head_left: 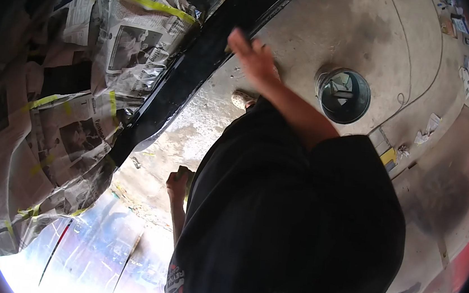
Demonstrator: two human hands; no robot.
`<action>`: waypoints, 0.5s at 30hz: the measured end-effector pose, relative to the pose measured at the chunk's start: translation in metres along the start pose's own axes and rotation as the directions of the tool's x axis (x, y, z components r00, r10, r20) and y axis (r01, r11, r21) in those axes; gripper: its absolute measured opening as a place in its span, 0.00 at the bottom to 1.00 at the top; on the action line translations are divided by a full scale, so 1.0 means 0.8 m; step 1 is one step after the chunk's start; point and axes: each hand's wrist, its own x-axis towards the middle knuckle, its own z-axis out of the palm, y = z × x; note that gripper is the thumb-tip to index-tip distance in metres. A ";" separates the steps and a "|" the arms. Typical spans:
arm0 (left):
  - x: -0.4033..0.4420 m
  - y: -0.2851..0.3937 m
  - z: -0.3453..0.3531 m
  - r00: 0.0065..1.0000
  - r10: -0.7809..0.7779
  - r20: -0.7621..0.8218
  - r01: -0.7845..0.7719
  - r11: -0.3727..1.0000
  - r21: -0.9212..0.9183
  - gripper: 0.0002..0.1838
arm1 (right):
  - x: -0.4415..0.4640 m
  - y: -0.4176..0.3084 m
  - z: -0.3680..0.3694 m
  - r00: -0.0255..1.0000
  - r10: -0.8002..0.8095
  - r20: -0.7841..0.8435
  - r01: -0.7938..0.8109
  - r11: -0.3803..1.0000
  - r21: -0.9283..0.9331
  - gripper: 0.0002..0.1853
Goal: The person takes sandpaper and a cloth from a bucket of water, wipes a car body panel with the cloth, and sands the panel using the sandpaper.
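A: Where is the right hand (255, 64)?
B: Upper centre of the frame, fingers stretched out at the lower edge of the long black panel (193, 75). The hand is blurred, so I can't tell whether it presses on the panel or holds anything.
A: And the panel itself?
B: It runs slantwise from the top centre down to the left middle, glossy along its length.
A: What about the left hand (174, 183)?
B: Just below the centre of the frame, to the left of the black shirt (295, 220). Its fingers are curled around a dark greenish item (188, 180); I can't make out what that is. So, of the 2 hands, only 1 clearly grips something.
A: What lies beside the panel?
B: Newspaper sheets (133, 52) cover the upper left and left side, with strips of yellow tape (146, 2) across them.
A: And on the other side?
B: Bare, stained floor (302, 29). A dark bucket (357, 113) stands on it in the upper right, with something pale inside. A thin cable (401, 99) loops to its right, and 1 shoe (243, 98) shows below the right hand.
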 end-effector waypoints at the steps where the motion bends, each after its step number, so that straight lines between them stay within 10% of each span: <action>1: -0.001 -0.001 0.004 1.000 0.010 0.022 -0.011 1.000 0.014 0.18 | -0.022 -0.032 0.006 0.996 -0.082 0.046 0.078 0.993 0.094 0.39; 6: 0.010 -0.012 0.000 0.995 0.101 0.019 -0.102 0.992 0.076 0.18 | -0.003 0.043 -0.011 0.985 -0.151 0.083 0.152 0.988 -0.007 0.41; 10: 0.006 0.015 -0.013 0.999 0.047 0.000 -0.047 0.996 0.079 0.17 | 0.063 0.162 -0.056 0.977 0.197 -0.080 -0.206 0.969 -0.139 0.39; 15: 0.013 0.019 -0.005 0.999 0.044 0.009 -0.044 0.999 -0.028 0.17 | 0.039 0.085 -0.035 0.973 0.217 -0.079 -0.224 0.971 -0.089 0.37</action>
